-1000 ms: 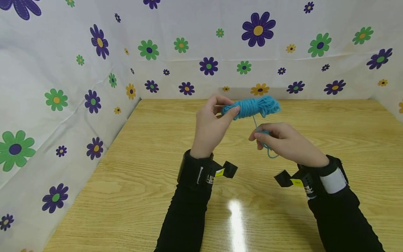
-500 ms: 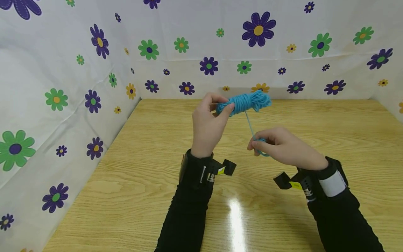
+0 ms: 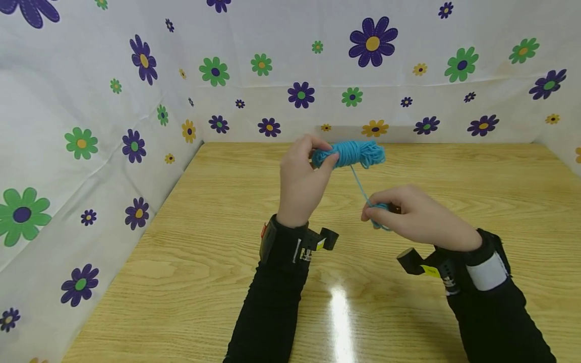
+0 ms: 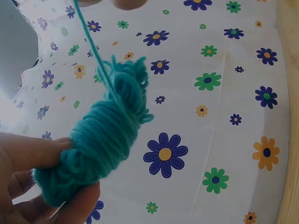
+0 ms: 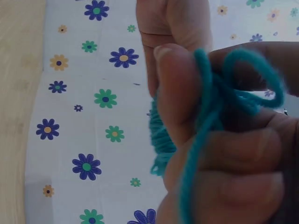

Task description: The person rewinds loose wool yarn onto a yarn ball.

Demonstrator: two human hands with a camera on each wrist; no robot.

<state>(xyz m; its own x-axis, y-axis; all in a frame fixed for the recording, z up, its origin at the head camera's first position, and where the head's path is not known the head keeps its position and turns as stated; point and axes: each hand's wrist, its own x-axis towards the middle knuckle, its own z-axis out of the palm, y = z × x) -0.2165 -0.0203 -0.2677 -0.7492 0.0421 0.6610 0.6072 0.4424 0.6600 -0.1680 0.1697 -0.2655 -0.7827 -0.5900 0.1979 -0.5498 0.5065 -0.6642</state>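
Note:
A hank of blue yarn (image 3: 351, 153), wound round its middle with loose loops at its right end, is held up over the far part of the table. My left hand (image 3: 301, 184) pinches its left end between thumb and fingers; the left wrist view shows the wound yarn (image 4: 105, 140) from below. A single strand (image 3: 360, 184) runs taut from the windings down to my right hand (image 3: 415, 214). There the thumb and fingers pinch a small bunch of the same yarn, whose loops (image 5: 254, 58) stick out in the right wrist view.
The wooden table (image 3: 181, 282) spreads beneath both arms. A white cloth with printed flowers (image 3: 272, 60) hangs behind it and along the left side. Each wrist carries a black strap with a small camera, the left camera (image 3: 329, 239) and the right camera (image 3: 410, 261) facing inward.
The hank has shifted left, rising and then dipping level again. My right hand has moved slightly down and right, and the strand between the hands shows longer than a second ago.

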